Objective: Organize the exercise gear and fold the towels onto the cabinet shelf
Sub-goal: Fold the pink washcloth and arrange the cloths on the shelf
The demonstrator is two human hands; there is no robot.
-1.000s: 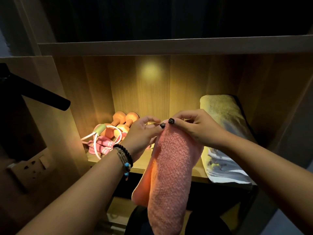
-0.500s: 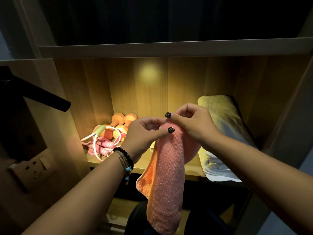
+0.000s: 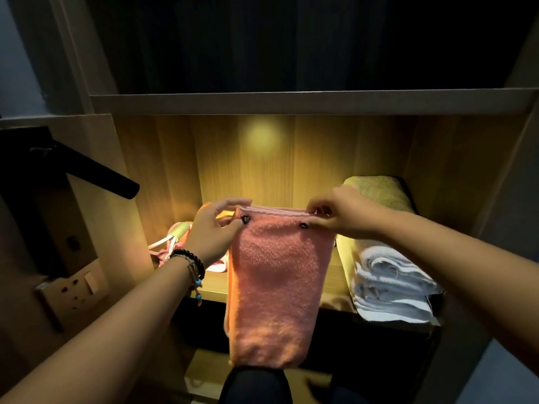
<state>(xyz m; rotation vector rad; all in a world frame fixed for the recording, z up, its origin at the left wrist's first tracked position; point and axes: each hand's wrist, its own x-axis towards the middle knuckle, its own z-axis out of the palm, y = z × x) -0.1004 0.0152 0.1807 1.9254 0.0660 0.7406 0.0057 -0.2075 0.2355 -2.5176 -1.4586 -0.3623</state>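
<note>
A pink towel (image 3: 277, 281) hangs flat and doubled in front of the lit cabinet shelf (image 3: 214, 287). My left hand (image 3: 214, 231) pinches its top left corner and my right hand (image 3: 339, 214) pinches its top right corner, holding the top edge stretched level. Behind my left hand lies the exercise gear: a pink and white skipping rope with a green handle (image 3: 178, 231), mostly hidden. On the right of the shelf rest a folded yellow-green towel (image 3: 379, 191) and a folded white towel (image 3: 390, 284).
A black door handle (image 3: 99, 176) juts out at the left, above a wall socket and switch (image 3: 77, 287). An upper shelf board (image 3: 291, 102) runs across above the lit compartment. A lower shelf (image 3: 204, 371) shows beneath the towel.
My hands were together at the towel's bunched top; they have moved apart, spreading the top edge wide and flat. The towel now hangs as a neat rectangle.
</note>
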